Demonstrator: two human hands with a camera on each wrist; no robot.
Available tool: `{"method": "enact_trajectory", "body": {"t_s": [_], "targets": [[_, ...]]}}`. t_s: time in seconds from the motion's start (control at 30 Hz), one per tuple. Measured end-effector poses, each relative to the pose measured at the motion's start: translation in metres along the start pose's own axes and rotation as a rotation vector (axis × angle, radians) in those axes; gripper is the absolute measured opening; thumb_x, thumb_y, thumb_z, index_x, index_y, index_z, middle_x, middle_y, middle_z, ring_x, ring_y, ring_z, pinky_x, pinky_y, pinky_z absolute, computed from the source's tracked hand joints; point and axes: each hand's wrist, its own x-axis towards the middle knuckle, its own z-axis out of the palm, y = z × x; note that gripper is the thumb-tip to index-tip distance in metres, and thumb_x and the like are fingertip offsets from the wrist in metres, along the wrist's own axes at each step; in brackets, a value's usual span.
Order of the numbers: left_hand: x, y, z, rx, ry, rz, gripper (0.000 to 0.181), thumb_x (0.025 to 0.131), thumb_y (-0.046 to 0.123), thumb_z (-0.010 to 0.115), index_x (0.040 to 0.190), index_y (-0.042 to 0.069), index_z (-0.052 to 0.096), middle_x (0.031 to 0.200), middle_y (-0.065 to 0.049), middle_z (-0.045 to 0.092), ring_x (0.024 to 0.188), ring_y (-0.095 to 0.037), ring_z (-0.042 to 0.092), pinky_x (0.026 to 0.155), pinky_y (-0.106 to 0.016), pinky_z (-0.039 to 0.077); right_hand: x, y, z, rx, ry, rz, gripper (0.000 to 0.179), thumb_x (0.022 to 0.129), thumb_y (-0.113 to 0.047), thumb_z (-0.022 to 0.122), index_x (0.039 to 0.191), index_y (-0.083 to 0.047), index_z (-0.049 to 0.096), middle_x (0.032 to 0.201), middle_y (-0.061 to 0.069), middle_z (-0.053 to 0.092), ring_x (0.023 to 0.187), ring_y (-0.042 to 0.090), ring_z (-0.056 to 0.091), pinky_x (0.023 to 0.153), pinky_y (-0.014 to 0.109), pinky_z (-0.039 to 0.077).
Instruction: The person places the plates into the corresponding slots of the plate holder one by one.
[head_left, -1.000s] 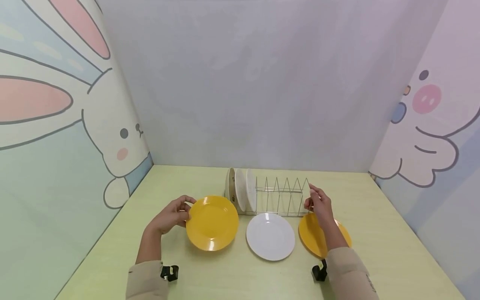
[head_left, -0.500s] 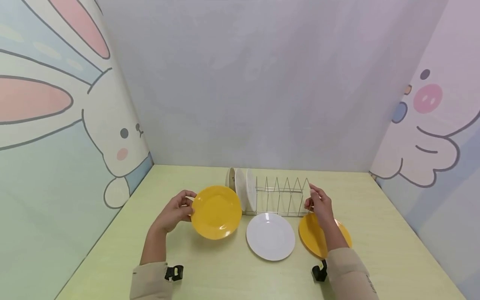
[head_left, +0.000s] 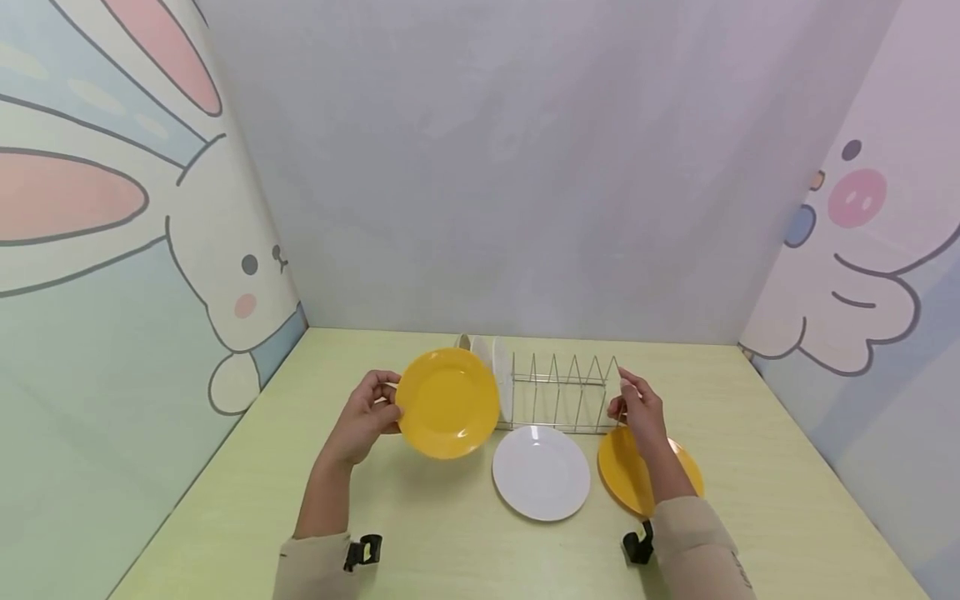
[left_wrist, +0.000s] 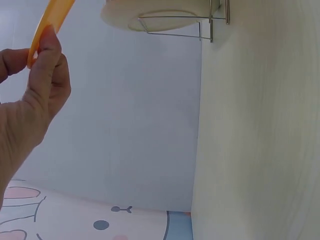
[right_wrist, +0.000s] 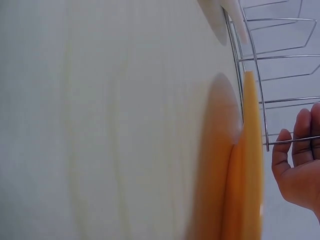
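Left grip (head_left: 366, 419) holds yellow plate (head_left: 447, 404), right grip (head_left: 641, 411) apparently rack (head_left: 558, 381).

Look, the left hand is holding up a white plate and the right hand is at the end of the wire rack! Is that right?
Not quite: the head view shows the left hand holding up a yellow plate, not a white one. The right hand is indeed at the end of the wire rack.

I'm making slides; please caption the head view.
Left grip holding a yellow plate in front of a wire rack.
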Motion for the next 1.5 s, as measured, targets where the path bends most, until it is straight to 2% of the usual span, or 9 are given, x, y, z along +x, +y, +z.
{"method": "enact_trajectory", "body": {"t_s": [0.17, 0.4, 0.53, 0.7, 1.0, 1.23, 1.5], "targets": [[-0.001, 0.005, 0.014, -0.030, 0.073, 0.002, 0.039, 0.082, -0.014, 0.048, 0.119, -0.004, 0.038, 0.092, -0.019, 0.040, 0.071, -0.022, 0.058, 0.065, -0.040, 0.055, -0.003, -0.004, 0.000, 0.003, -0.008, 0.015, 0.046, 0.098, -0.034, 0.044, 0.138, -0.012, 0.044, 0.063, 0.002, 0.058, 0.059, 0.014, 0.057, 0.068, 0.035, 0.052], [0.002, 0.010, 0.035, -0.089, 0.204, -0.023, 0.042, 0.082, -0.013, 0.050, 0.120, 0.001, 0.040, 0.093, -0.019, 0.042, 0.073, -0.024, 0.059, 0.068, -0.040, 0.054, -0.013, -0.024, 0.004, 0.032, -0.021, 0.037, 0.042, 0.101, -0.023, 0.041, 0.139, -0.006, 0.040, 0.065, 0.008, 0.057, 0.060, 0.019, 0.057, 0.065, 0.033, 0.051], [0.004, 0.010, 0.049, -0.123, 0.246, -0.033, 0.042, 0.083, -0.014, 0.050, 0.120, 0.002, 0.040, 0.095, -0.019, 0.043, 0.076, -0.025, 0.058, 0.070, -0.040, 0.054, -0.016, -0.027, 0.005, 0.024, -0.022, 0.044, 0.043, 0.101, -0.022, 0.040, 0.140, -0.005, 0.039, 0.066, 0.011, 0.058, 0.061, 0.020, 0.057, 0.065, 0.032, 0.051], [0.006, 0.007, 0.065, -0.148, 0.282, -0.030, 0.044, 0.083, -0.013, 0.050, 0.124, 0.001, 0.044, 0.094, -0.017, 0.043, 0.076, -0.023, 0.057, 0.070, -0.038, 0.054, -0.012, -0.018, 0.003, 0.034, -0.010, 0.043, 0.042, 0.100, -0.024, 0.041, 0.139, -0.007, 0.041, 0.065, 0.009, 0.058, 0.060, 0.018, 0.057, 0.065, 0.031, 0.052], [0.013, -0.002, 0.083, -0.231, 0.336, 0.027, 0.044, 0.083, -0.017, 0.050, 0.123, 0.000, 0.048, 0.089, -0.013, 0.039, 0.073, -0.020, 0.055, 0.068, -0.036, 0.055, -0.002, 0.000, 0.001, 0.001, 0.003, 0.014, 0.045, 0.098, -0.034, 0.044, 0.138, -0.012, 0.044, 0.064, 0.002, 0.057, 0.060, 0.014, 0.057, 0.065, 0.029, 0.052], [0.022, -0.008, 0.102, -0.295, 0.396, 0.107, 0.045, 0.079, -0.019, 0.051, 0.121, -0.003, 0.046, 0.083, -0.011, 0.042, 0.065, -0.016, 0.050, 0.057, -0.027, 0.052, -0.003, -0.001, 0.002, 0.006, -0.002, 0.019, 0.045, 0.099, -0.033, 0.043, 0.138, -0.012, 0.043, 0.063, 0.001, 0.058, 0.060, 0.014, 0.057, 0.065, 0.030, 0.052], [0.031, -0.016, 0.121, -0.311, 0.442, 0.158, 0.043, 0.079, -0.018, 0.051, 0.119, -0.003, 0.047, 0.082, -0.009, 0.042, 0.067, -0.017, 0.048, 0.061, -0.030, 0.053, -0.005, -0.003, 0.001, 0.000, -0.007, 0.015, 0.045, 0.099, -0.034, 0.043, 0.138, -0.011, 0.043, 0.064, 0.001, 0.057, 0.060, 0.014, 0.057, 0.065, 0.030, 0.052]]}}
